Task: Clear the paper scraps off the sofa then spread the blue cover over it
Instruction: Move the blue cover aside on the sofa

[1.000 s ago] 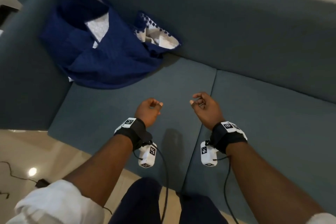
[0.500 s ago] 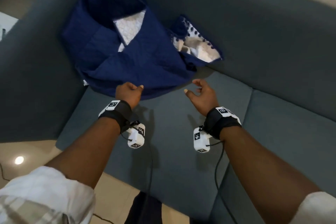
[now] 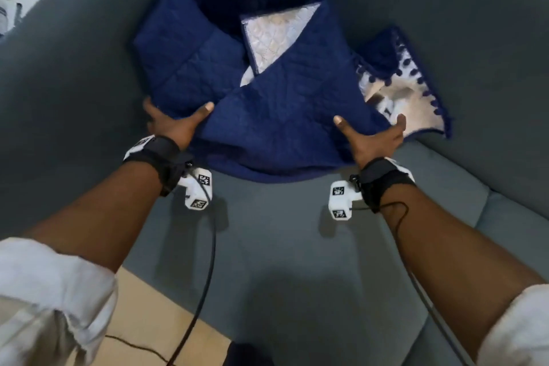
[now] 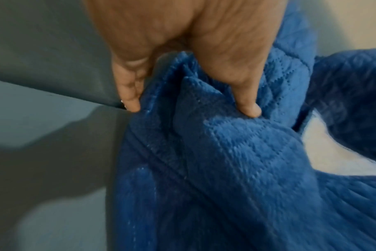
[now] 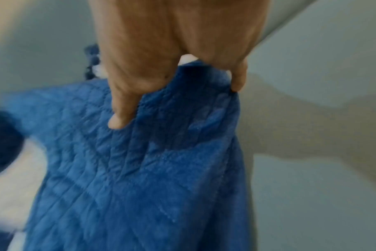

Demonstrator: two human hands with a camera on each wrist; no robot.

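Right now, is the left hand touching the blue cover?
Touching. The left wrist view shows the left hand pinching a bunched fold of the blue cover between thumb and fingers.

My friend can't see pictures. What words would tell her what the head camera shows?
Two bare hands, the left hand and the right hand, grip the near edge of a crumpled blue cover piled in the corner of a grey sofa. Its white underside shows in folds.

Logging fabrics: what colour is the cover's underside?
White, diamond-quilted: the blue cover's underside shows best in the head view.
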